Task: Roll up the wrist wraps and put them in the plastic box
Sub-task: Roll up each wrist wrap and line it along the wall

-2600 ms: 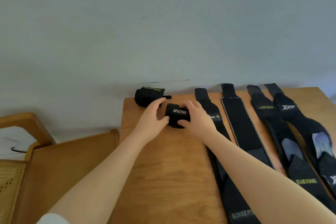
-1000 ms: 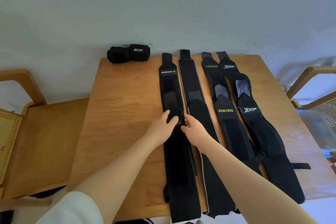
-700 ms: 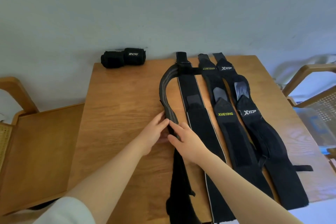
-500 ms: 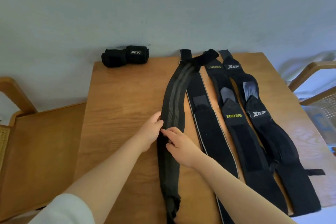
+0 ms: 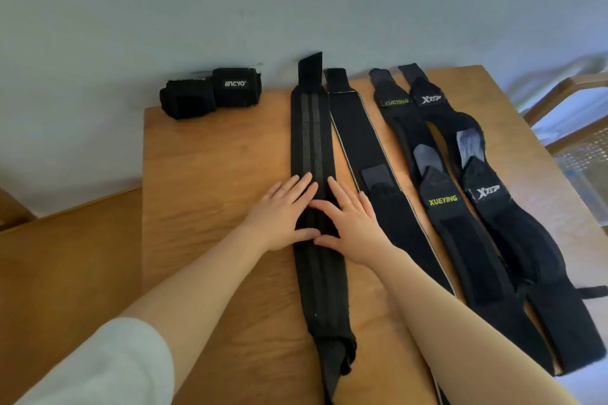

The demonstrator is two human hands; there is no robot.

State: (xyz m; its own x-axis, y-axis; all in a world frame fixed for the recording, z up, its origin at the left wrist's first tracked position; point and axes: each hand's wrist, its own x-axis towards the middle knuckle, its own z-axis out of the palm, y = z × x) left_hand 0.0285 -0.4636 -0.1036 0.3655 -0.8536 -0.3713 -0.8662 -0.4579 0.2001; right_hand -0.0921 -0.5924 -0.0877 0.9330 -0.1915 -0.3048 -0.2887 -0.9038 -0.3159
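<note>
A long black wrist wrap (image 5: 311,141) with grey stripes lies flat and straight along the wooden table (image 5: 210,181), its far end lapping up the wall. My left hand (image 5: 279,212) and my right hand (image 5: 350,217) press flat on its middle, fingers straight, thumbs meeting across the band. Two rolled wraps (image 5: 210,92) sit at the table's back left corner against the wall. To the right, three more unrolled wraps lie side by side: a plain one (image 5: 362,141), one marked XUEYING (image 5: 442,200) and one marked XTEP (image 5: 488,192). The plastic box is not clearly visible.
A wooden chair seat (image 5: 65,266) stands left of the table, lower down. Another chair with a cane seat (image 5: 579,141) stands at the right. The grey wall runs directly behind the table's far edge.
The wrap was lifted, turned over striped side up and laid straight. Both hands went from pinching its edge to pressing flat on it.
</note>
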